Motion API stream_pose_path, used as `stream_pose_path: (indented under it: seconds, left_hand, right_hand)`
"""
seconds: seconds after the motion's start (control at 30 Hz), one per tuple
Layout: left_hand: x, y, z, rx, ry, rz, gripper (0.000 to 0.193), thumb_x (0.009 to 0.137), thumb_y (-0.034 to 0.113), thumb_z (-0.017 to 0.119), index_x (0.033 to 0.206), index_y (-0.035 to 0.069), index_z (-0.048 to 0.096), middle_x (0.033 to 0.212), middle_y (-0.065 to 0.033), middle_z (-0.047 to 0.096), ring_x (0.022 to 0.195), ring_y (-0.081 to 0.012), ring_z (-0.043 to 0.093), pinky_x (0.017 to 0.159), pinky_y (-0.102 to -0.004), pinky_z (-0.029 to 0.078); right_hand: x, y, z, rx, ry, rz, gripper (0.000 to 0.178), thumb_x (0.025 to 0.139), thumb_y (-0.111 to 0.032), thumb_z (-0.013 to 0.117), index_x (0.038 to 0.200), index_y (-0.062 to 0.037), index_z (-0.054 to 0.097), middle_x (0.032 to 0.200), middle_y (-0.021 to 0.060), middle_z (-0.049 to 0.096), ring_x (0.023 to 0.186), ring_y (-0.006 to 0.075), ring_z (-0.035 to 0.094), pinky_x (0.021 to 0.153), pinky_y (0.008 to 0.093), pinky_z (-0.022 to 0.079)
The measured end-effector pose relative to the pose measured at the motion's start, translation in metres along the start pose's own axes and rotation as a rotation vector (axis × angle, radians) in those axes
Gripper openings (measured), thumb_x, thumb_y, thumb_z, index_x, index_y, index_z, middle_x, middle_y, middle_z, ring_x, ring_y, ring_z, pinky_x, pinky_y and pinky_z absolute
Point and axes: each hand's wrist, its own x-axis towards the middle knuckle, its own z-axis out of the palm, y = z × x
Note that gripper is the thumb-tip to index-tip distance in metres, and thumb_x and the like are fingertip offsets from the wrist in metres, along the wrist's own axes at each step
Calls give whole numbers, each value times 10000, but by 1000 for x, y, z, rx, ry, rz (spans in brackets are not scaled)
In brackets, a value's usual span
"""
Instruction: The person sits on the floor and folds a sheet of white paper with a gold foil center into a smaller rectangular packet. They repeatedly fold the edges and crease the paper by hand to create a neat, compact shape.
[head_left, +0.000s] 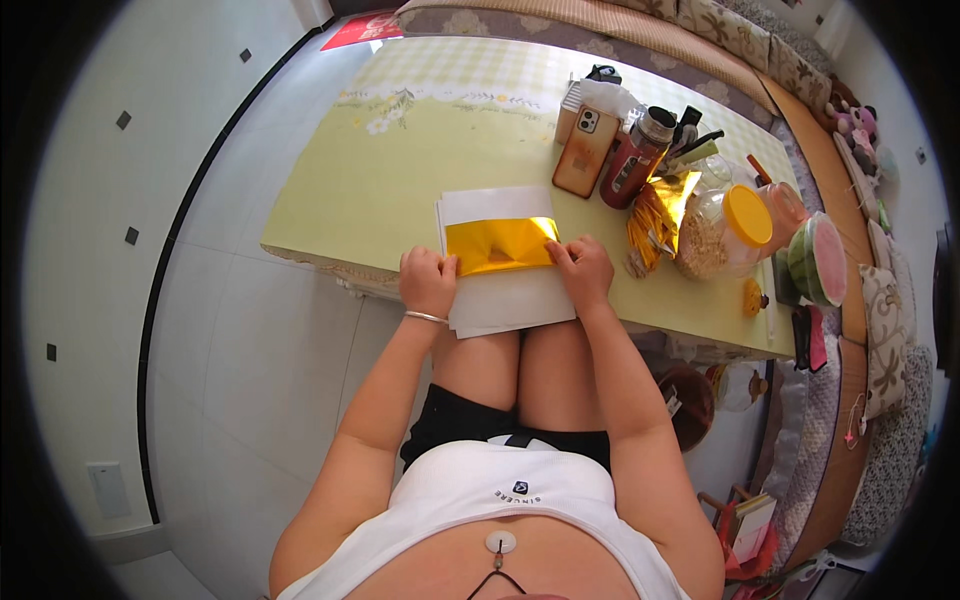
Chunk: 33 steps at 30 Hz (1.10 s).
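Observation:
A shiny gold foil sheet (pixel 500 246) stretches flat between my two hands, over white paper (pixel 508 302) that overhangs the table's near edge above my thighs. My left hand (pixel 428 282), with a bangle at its wrist, is closed with its fingertips on the foil's left end. At the right end, my right hand (pixel 582 268) pinches the foil between thumb and fingers. More crumpled gold foil (pixel 662 212) stands to the right of my right hand, by a clear jar with a yellow lid (pixel 746 216).
On the table (pixel 350 190), a phone (pixel 588 152) leans upright beside a dark red thermos (pixel 636 158). A cut watermelon (pixel 822 260) sits at the right end. Below the table on the right is a brown bin (pixel 688 405). A cushioned bench (pixel 690 55) runs along the far side.

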Motion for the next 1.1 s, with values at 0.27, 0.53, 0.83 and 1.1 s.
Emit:
stream_pose_path:
  seconds: [0.27,0.53,0.83,1.1]
  left_hand:
    - [-1,-4,-10,-108,-75,25,259,802,183,756,659,30,603,812,-122,584,848,-328,551,781,-442,458]
    - [-1,-6,1,-5,12,84,262,866,178,695,684,28,581,791,-134,575,828,-345,546,765,-458,449]
    - [1,1,-10,-41,-52,41,275,839,204,734,668,36,599,802,-119,586,831,-326,563,760,-452,471]
    - [3,2,0,65,-49,-17,271,845,206,720,672,36,601,839,-115,600,873,-335,578,749,-461,495]
  right_hand:
    - [2,3,11,-162,43,-5,455,889,-474,674,667,-77,674,782,94,634,791,318,607,665,470,480]
    - [2,3,18,-288,79,-57,393,894,-421,677,676,-95,701,795,82,650,839,302,620,692,448,515]
    - [3,0,19,-374,42,-33,311,883,-355,687,709,-99,711,826,77,656,864,290,627,711,436,533]
    - [3,-1,17,-345,36,-49,309,886,-356,682,722,-96,713,834,83,649,865,294,626,699,441,537]
